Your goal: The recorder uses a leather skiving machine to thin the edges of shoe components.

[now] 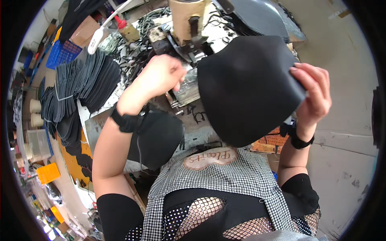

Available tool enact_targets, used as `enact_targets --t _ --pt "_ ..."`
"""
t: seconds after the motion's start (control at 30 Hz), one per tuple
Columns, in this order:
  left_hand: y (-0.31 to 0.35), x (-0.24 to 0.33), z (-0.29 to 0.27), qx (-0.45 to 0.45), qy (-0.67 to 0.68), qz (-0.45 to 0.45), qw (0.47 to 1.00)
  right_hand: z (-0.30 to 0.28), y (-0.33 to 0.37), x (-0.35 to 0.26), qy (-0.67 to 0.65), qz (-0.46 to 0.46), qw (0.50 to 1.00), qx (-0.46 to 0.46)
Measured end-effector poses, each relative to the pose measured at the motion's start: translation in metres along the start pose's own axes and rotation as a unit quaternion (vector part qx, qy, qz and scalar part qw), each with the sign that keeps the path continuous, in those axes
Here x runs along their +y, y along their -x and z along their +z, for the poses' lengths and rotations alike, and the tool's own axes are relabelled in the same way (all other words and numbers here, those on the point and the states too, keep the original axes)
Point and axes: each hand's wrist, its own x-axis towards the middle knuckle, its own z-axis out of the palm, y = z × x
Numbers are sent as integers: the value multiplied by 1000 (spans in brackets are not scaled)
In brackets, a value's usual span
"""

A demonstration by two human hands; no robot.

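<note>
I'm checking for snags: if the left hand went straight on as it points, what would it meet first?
Probably the black panel held in the right hand, at its left edge, since the left hand points rightward. The metal plate between seems lower, though depth is unclear.

I saw on my feed a narrow gap between left hand [161,72] and black sheet [249,94], a machine [187,20] blocking ahead, dark stacks [84,78] crowding the left, open room beyond the right hand [317,90]
</note>
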Motion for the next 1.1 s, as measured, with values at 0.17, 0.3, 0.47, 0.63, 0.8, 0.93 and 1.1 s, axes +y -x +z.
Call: enact_targets --t 0.17,0.3,0.47,0.63,0.8,0.93,1.1 --pt "22 0 30 -128 274 104 947 -30 14 15 -183 319 911 186" --pt "20 21 61 -125 445 169 871 -14 18 14 -355 466 784 205" --pt "13 43 76 -129 588 137 786 -8 47 23 -407 521 729 178" --pt "14 47 82 -102 590 131 790 -7 59 22 -397 536 725 169" --pt "12 46 92 -52 525 105 843 -9 64 20 -419 536 716 160" --pt "12 39 96 -28 519 112 847 -17 64 15 -482 573 647 142" --pt "26 39 95 6 512 76 856 -14 61 30 -449 537 712 56"
